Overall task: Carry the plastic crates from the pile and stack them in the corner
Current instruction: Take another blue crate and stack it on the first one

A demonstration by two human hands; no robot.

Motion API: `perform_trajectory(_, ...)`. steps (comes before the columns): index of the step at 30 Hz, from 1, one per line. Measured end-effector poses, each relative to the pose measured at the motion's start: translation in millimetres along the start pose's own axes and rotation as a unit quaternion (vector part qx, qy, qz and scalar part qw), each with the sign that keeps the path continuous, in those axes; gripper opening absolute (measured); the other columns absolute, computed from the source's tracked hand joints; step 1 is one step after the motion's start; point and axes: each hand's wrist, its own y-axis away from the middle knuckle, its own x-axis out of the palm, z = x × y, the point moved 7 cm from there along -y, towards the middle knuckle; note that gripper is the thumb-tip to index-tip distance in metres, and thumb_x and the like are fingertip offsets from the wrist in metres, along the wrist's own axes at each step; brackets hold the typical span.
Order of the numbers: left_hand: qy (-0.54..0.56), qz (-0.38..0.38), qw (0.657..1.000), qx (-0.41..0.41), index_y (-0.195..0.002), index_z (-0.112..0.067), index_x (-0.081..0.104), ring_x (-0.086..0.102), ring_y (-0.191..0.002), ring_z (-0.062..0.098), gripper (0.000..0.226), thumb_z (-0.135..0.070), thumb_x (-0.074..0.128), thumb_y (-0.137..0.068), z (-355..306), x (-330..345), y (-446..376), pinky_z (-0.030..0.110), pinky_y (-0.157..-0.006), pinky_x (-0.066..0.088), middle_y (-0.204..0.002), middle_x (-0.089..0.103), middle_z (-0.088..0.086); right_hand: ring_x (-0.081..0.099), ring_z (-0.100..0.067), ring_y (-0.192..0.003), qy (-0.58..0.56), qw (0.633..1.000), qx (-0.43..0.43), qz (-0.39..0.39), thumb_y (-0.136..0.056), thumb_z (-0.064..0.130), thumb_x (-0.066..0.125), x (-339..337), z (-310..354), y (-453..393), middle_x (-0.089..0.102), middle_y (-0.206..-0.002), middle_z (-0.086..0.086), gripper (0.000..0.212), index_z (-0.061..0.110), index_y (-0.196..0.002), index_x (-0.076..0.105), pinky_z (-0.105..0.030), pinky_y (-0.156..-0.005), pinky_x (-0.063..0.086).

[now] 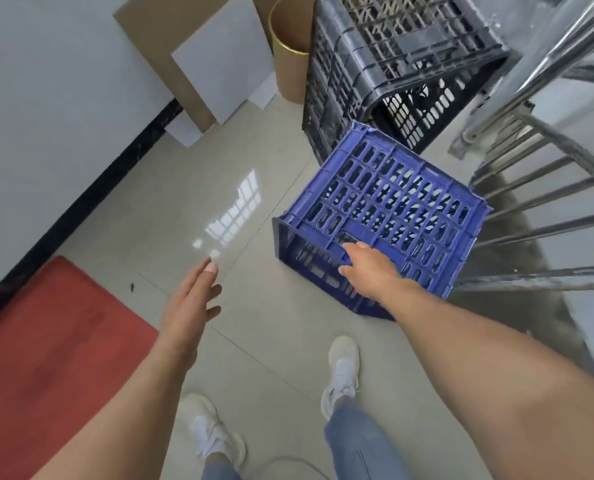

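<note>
A blue slotted plastic crate (389,202) lies tipped on its side on the tiled floor, its latticed face turned up. My right hand (368,268) grips its near edge, fingers hooked through a handle slot. My left hand (195,299) hovers open over the floor to the left of the crate, touching nothing. Behind the blue crate stands a black plastic crate (385,64), also tilted, resting against it near the far wall.
A metal stair railing (538,188) runs along the right. A cardboard tube (290,53) and flat cardboard sheets (198,50) lean on the white wall at the back. A red mat (49,348) lies at the lower left. My feet in white shoes stand below.
</note>
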Motion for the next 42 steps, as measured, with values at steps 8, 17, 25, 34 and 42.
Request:
perform_trajectory(8,0.006,-0.026,1.000,-0.002,-0.138,-0.027,0.043,0.054,-0.113,0.013,0.050,-0.047,0.042,-0.093,31,-146,1,0.027,-0.083,0.046,-0.138,0.049,-0.005,0.030,-0.032,-0.139,-0.117,0.991,0.008,-0.061,-0.101,0.034,0.035,49,126,25,0.024,-0.156,-0.009,0.054,0.018,-0.150,0.020,-0.046,-0.106,0.030)
perform_trajectory(17,0.039,-0.089,0.995,-0.006,-0.135,-0.027,0.046,0.055,-0.110,0.013,0.043,-0.043,0.033,-0.097,66,-261,-3,0.034,-0.090,0.042,-0.135,0.050,-0.002,0.036,-0.033,-0.134,-0.107,0.990,-0.027,-0.083,-0.101,0.035,0.034,99,259,34,0.032,-0.151,-0.012,0.053,0.015,-0.148,0.024,-0.049,-0.102,0.036)
perform_trajectory(25,0.130,-0.168,0.976,-0.042,-0.138,-0.023,0.042,0.051,-0.113,0.020,0.044,-0.039,0.028,-0.099,122,-362,12,0.039,-0.090,0.043,-0.140,0.047,0.006,0.048,-0.034,-0.120,-0.091,0.988,-0.091,-0.086,-0.100,0.045,0.027,113,360,59,0.044,-0.141,-0.011,0.057,0.010,-0.144,0.030,-0.045,-0.091,0.040)
perform_trajectory(34,0.197,-0.247,0.945,-0.084,-0.140,-0.021,0.039,0.047,-0.120,0.020,0.044,-0.036,0.028,-0.100,214,-538,69,0.039,-0.094,0.037,-0.144,0.044,0.006,0.055,-0.031,-0.099,-0.134,0.978,-0.160,-0.014,-0.100,0.045,0.029,240,540,132,0.060,-0.109,-0.010,0.050,0.006,-0.127,0.047,-0.037,-0.075,0.040)
perform_trajectory(42,0.200,-0.297,0.926,-0.116,-0.140,-0.020,0.039,0.042,-0.130,0.026,0.045,-0.036,0.028,-0.100,307,-675,107,0.039,-0.096,0.034,-0.145,0.043,0.008,0.047,-0.027,-0.075,-0.157,0.965,-0.209,0.002,-0.100,0.036,0.033,342,638,143,0.050,-0.071,-0.003,0.037,0.020,-0.067,0.040,-0.035,-0.064,0.029)
